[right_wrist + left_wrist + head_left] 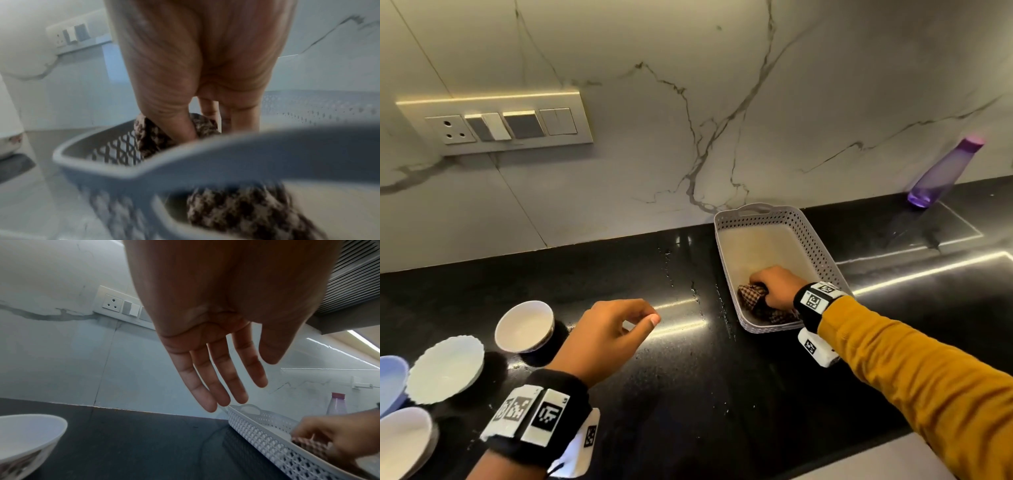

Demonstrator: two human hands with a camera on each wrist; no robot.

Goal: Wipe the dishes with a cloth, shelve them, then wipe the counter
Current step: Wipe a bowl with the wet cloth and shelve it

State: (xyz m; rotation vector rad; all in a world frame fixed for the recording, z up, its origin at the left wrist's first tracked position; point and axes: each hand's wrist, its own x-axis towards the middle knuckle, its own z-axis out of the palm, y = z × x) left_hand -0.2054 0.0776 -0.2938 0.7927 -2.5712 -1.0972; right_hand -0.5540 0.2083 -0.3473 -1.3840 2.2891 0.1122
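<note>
A brown checked cloth (751,298) lies bunched in the near end of a grey perforated basket (808,236) on the black counter (688,377). My right hand (777,286) reaches into the basket and grips the cloth (205,126) with curled fingers. My left hand (616,329) hovers over the counter left of the basket, fingers relaxed and holding nothing; the left wrist view shows its fingers (213,378) straight. Several bowls stand at the left: a white one (524,325), a scalloped white one (446,368), a blue one (390,380) and another white one (402,442).
A purple bottle (941,173) stands at the back right by the marble wall. A switch and socket panel (496,125) is mounted on the wall at the left. Water droplets speckle the counter between the bowls and the basket (267,443).
</note>
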